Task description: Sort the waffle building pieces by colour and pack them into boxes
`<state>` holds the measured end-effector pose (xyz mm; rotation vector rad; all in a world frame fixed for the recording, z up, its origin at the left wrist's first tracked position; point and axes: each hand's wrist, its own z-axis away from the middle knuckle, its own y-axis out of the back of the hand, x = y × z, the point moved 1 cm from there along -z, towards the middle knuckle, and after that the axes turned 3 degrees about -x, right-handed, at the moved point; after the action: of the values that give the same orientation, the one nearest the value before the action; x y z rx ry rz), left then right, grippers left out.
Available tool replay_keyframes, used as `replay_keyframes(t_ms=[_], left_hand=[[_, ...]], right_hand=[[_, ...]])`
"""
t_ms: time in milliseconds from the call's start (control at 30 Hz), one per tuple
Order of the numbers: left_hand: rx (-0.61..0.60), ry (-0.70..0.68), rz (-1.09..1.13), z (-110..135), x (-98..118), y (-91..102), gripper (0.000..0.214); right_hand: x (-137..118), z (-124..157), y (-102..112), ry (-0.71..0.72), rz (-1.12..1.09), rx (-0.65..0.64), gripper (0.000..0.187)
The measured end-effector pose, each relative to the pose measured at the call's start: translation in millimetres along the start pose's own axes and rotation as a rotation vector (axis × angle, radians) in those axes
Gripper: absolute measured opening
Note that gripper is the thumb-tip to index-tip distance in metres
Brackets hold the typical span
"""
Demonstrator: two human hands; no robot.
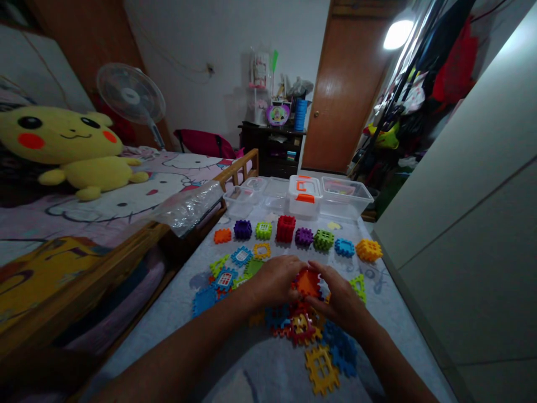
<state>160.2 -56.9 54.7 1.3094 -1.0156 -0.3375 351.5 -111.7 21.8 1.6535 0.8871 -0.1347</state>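
An orange plastic building tile [309,283] with notched edges is held between my two hands, above a pile of loose tiles. My left hand [282,278] grips its left side with the fingers curled. On its right edge, my right hand [339,296] closes with thumb and fingers. Right below lies a red tile [302,326] with a yellow pattern. Blue tiles [339,347] and a yellow window tile [322,369] lie nearer to me. Left of my hands spreads a heap with a blue window tile [225,279] and a green tile [253,267].
Behind my hands runs a row of sorted stacks, among them a red stack [286,229] and a yellow stack [368,249]. Clear plastic boxes [346,196] and a lidded box [305,196] stand at the far end. A wooden bed rail [126,254] borders the left side.
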Motion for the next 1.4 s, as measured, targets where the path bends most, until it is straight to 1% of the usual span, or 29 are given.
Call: replay_keyframes(t_ms=[67,133,200,233,267,333,433,500,533,567,633,700,800,933,1067,1133,1300,1400], left_hand=[[0.024,0.013,-0.003,1.1,-0.8,-2.3,0.047],[0.067,0.036,0.000,5.2,-6.8,-1.1,0.049],[0.135,0.062,0.020,14.0,-20.9,6.7,0.053],[0.172,0.079,0.039,20.3,-31.6,13.3,0.054],[0.212,0.105,0.060,27.7,-44.6,21.3,0.054],[0.263,0.206,0.109,45.1,-77.3,38.8,0.051],[0.378,0.438,0.220,72.2,-133.7,60.4,0.054],[0.439,0.548,0.286,85.7,-166.4,66.3,0.058],[0.457,0.585,0.332,90.2,-179.4,66.6,0.059],[0.465,0.615,0.352,93.0,-189.8,65.8,0.059],[0.475,0.662,0.361,94.5,-203.6,62.7,0.060],[0.464,0.672,0.347,91.7,-210.7,60.4,0.062],[0.408,0.650,0.344,85.4,-216.5,61.3,0.065],[0.347,0.650,0.352,80.7,-224.0,64.3,0.066],[0.302,0.665,0.338,78.2,-229.7,61.9,0.067],[0.283,0.670,0.324,76.7,-231.3,60.2,0.071],[0.248,0.672,0.271,74.2,-228.9,60.6,0.081],[0.254,0.654,0.166,76.8,-216.0,62.1,0.079]], right_hand=[[2.5,0.9,-1.3,-0.009,0.003,0.016,0.066],[6.6,2.4,-0.7,-0.016,0.007,0.046,0.070],[12.6,4.1,1.5,-0.023,0.015,0.088,0.071],[16.2,4.8,2.8,-0.029,0.019,0.109,0.070],[20.1,5.4,4.1,-0.038,0.024,0.128,0.067],[27.8,6.3,5.8,-0.065,0.033,0.156,0.061],[36.5,7.0,6.1,-0.112,0.047,0.175,0.054],[39.4,7.4,5.3,-0.129,0.053,0.175,0.050],[40.1,7.6,4.9,-0.131,0.054,0.175,0.049],[40.6,7.9,4.6,-0.132,0.053,0.174,0.048],[41.3,8.6,4.4,-0.139,0.050,0.169,0.047],[42.5,9.7,4.7,-0.158,0.049,0.163,0.046],[45.3,10.9,5.2,-0.177,0.047,0.156,0.046],[48.2,10.9,5.3,-0.173,0.048,0.168,0.044],[48.3,10.1,5.1,-0.160,0.036,0.171,0.044],[47.7,9.8,5.1,-0.156,0.032,0.168,0.043],[46.2,8.9,6.0,-0.153,0.023,0.154,0.041],[44.9,8.4,6.7,-0.149,0.010,0.149,0.041]])
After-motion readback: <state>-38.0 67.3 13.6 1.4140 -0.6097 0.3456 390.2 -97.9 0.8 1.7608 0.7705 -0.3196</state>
